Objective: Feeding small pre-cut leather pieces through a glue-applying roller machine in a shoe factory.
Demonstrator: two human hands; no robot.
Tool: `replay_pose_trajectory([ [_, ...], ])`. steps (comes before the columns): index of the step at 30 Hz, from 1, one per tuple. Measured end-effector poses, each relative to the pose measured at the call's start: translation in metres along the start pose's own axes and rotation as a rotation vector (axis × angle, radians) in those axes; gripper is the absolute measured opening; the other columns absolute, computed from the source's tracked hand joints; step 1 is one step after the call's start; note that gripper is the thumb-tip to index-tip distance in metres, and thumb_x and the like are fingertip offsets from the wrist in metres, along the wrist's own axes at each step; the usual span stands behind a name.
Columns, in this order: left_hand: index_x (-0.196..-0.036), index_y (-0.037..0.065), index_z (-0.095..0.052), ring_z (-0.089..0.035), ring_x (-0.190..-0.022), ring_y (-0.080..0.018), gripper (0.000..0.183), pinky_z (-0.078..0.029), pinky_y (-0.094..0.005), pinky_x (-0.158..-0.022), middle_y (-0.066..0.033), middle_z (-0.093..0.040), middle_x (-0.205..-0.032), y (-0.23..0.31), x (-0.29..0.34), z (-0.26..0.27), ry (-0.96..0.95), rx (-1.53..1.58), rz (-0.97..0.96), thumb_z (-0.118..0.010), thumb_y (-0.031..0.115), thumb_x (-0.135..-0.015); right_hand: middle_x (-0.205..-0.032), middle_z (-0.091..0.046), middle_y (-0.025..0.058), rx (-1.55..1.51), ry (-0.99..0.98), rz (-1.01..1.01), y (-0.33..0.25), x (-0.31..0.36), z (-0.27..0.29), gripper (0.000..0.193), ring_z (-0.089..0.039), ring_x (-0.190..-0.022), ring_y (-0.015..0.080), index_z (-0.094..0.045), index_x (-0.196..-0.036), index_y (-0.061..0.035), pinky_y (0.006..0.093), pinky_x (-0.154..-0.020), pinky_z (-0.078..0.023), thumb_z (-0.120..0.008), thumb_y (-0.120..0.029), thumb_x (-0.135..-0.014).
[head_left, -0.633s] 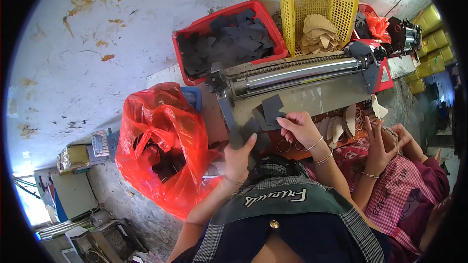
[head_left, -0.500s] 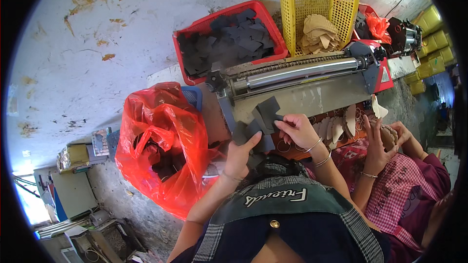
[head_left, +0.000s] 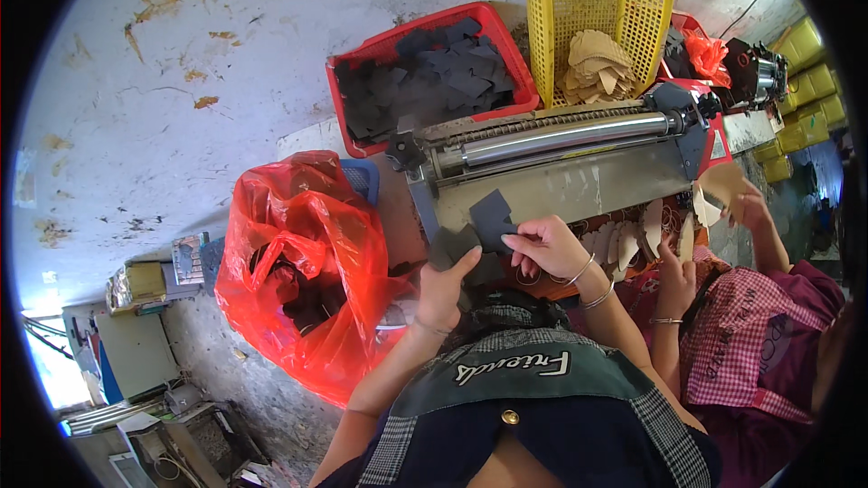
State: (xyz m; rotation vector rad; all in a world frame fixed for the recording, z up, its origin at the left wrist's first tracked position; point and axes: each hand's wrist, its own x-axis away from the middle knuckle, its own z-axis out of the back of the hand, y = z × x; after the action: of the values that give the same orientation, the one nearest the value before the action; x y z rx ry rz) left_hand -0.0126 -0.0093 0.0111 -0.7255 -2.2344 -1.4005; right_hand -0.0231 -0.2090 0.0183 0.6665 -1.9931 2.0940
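Note:
My left hand (head_left: 440, 292) is closed around several dark grey flat pieces (head_left: 452, 246), its thumb pressed on top of them. To its right, the fingers of my right hand (head_left: 555, 249) pinch the edge of a single dark grey piece (head_left: 491, 217) with a notched outline. That piece stands up between my hands, in front of the metal plate (head_left: 551, 190) of a roller machine (head_left: 570, 138). Its lower edge overlaps the pieces in my left hand. Below my hands, part of the bundle is hidden by my left fingers.
A red plastic bag (head_left: 303, 190) with dark pieces inside sits left, beside a blue basket (head_left: 362, 179). Behind stand a red basket (head_left: 346, 131) of dark pieces and a yellow basket (head_left: 540, 27) holding tan pieces (head_left: 597, 63). At right, a co-worker's hands (head_left: 758, 217) handle tan pieces.
My right hand has shifted slightly left and down, and the dark piece in it now stands more upright. The co-worker's hands have moved apart, one lifting a tan piece. My left hand stays about still.

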Motion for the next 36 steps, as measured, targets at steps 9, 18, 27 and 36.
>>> replay_pose_trajectory([
  [9,-0.117,0.006,-0.053,-0.059,-0.091,-0.0148,0.038,-0.049,-0.0283,-0.079,-0.0037,-0.059,-0.106,0.008,0.009,0.007,-0.139,0.103,0.055,-0.068,0.0,-0.082,-0.062,-0.061,0.0027,-0.09,0.051,0.017,0.01,-0.005,0.009,0.026,-0.055,-0.05,0.0053,-0.056,-0.073,-0.0027,0.0185,-0.045,-0.045,-0.058,-0.019,-0.094],
  [18,-0.124,0.005,-0.049,-0.058,-0.1,-0.0149,0.045,-0.05,-0.0293,-0.085,-0.0049,-0.058,-0.113,0.004,0.004,0.005,-0.145,0.046,0.055,-0.066,-0.001,-0.083,-0.06,-0.061,0.0037,-0.021,-0.025,-0.099,0.002,-0.006,0.009,0.027,-0.058,-0.051,0.0071,-0.057,-0.074,-0.0018,0.0208,-0.044,-0.045,-0.057,-0.02,-0.094],
  [27,-0.124,0.004,-0.051,-0.056,-0.105,-0.0148,0.043,-0.047,-0.0288,-0.088,-0.0035,-0.058,-0.114,0.003,-0.004,0.001,-0.086,0.116,-0.047,-0.066,0.0,-0.084,-0.064,-0.063,0.0079,-0.024,0.141,0.093,-0.019,-0.043,0.005,0.03,-0.063,-0.055,0.0124,-0.062,-0.081,0.0032,0.0241,-0.048,-0.052,-0.058,-0.024,-0.093],
  [36,-0.115,0.004,-0.056,-0.055,-0.099,-0.0118,0.033,-0.046,-0.0269,-0.084,-0.002,-0.06,-0.107,0.013,0.0,0.0,-0.095,0.134,0.036,-0.067,0.002,-0.084,-0.062,-0.062,0.0091,-0.105,0.319,0.023,0.005,-0.047,0.007,0.027,-0.062,-0.049,0.0149,-0.062,-0.08,0.0069,0.0263,-0.045,-0.052,-0.059,-0.017,-0.092],
])
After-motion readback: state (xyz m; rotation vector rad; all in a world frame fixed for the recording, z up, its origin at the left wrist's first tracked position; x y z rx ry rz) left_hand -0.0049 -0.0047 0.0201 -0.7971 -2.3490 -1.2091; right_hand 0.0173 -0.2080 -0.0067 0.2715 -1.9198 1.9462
